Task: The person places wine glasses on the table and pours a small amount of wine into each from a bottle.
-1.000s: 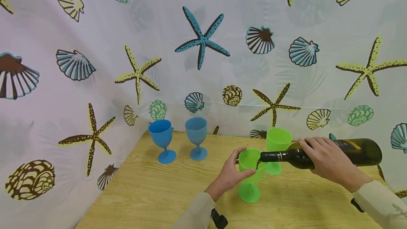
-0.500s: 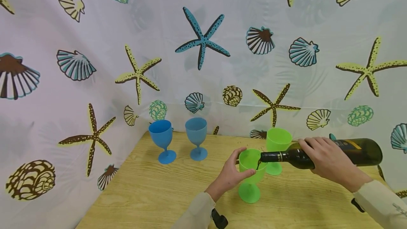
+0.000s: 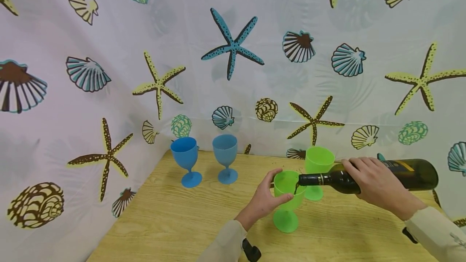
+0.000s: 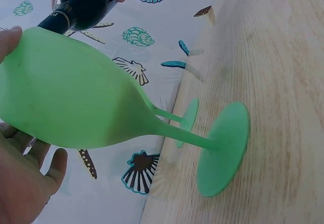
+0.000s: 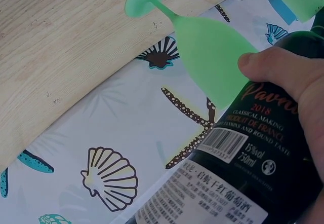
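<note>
My left hand (image 3: 263,200) holds the near green goblet (image 3: 296,203) by its bowl, thumb on the near side and fingers on the far side. The goblet stands upright, its foot on the wooden table. From the right, my right hand (image 3: 378,185) grips a dark wine bottle (image 3: 420,174) round its body, tilted nearly level. The bottle's mouth lies at the goblet's rim, and a thin dark stream runs from it into the bowl. In the right wrist view, the bottle's back label (image 5: 202,198) faces the camera. How full the goblet is cannot be seen.
Just behind the bottle's neck stands a second green goblet (image 3: 319,157). A blue goblet (image 3: 185,157) and a lighter blue goblet (image 3: 225,155) stand at the table's back left. A curtain (image 3: 255,84) printed with shells and starfish hangs along the back and left edges of the wooden table (image 3: 174,221).
Both hands, the bottle and the goblets keep their places. Dark liquid keeps running from the bottle's mouth into the near green goblet.
</note>
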Available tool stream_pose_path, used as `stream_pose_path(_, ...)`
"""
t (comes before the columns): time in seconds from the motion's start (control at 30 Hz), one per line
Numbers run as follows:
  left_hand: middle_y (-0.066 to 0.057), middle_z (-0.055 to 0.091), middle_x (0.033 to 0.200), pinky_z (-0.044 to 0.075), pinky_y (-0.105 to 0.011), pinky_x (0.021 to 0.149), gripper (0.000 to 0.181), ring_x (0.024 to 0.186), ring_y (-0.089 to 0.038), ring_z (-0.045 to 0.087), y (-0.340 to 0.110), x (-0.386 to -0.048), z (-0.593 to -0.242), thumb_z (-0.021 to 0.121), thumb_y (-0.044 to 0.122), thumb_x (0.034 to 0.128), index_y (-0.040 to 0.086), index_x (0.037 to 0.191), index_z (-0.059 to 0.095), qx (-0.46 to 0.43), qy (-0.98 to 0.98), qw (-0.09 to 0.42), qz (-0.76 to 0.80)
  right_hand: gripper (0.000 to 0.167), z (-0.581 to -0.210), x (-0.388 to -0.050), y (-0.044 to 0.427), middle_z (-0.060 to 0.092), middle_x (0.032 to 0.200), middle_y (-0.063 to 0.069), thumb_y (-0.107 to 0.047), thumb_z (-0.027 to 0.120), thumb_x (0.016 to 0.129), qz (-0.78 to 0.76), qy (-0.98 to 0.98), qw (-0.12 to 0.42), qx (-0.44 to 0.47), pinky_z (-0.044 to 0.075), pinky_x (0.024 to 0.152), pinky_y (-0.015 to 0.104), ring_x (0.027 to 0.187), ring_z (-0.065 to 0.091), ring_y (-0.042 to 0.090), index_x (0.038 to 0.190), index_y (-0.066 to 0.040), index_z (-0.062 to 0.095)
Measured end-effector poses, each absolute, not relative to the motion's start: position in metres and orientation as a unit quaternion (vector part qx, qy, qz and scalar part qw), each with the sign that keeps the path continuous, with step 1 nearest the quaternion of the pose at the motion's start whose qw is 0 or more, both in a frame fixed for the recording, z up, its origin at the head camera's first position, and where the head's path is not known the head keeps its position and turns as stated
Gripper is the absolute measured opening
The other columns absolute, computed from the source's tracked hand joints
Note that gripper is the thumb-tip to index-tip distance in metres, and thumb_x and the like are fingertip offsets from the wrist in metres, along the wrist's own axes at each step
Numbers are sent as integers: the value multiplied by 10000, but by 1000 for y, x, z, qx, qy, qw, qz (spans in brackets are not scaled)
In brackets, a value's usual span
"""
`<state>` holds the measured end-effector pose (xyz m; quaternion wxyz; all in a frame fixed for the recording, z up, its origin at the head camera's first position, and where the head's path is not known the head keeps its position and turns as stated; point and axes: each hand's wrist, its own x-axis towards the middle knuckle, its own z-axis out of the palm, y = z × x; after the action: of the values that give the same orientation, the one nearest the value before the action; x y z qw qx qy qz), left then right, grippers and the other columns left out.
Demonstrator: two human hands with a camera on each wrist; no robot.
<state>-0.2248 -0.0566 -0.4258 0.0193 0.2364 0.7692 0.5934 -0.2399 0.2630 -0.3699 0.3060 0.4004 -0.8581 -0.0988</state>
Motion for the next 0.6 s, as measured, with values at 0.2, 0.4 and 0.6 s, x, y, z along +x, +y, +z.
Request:
stream_pose_path(0.2,-171,431,1370,383,-411,1004,672,1233,-317,431,-56,-225,-427,653,133,895,18,1451,295,236,770,16,593,938,-369,-239,262,587,1010,210,-250,941,418,-101,-859,306,398,507,738,518,859,589,377,1204,32,514)
stream_pose_path(0.4,-172,431,1370,385,-403,1004,676,1234,-318,431,-56,-226,-426,655,147,896,6,1449,293,237,769,15,593,941,-369,-240,262,589,1016,212,-247,942,415,-98,-858,308,400,506,739,518,866,590,379,1206,35,518)
stream_pose_path(0.6,-172,430,1372,381,-405,1010,677,1238,-320,429,-56,-226,-427,653,139,897,-1,1450,288,238,771,14,591,942,-369,-240,262,589,1020,213,-241,941,418,-96,-858,307,400,505,745,520,872,589,381,1212,36,515)
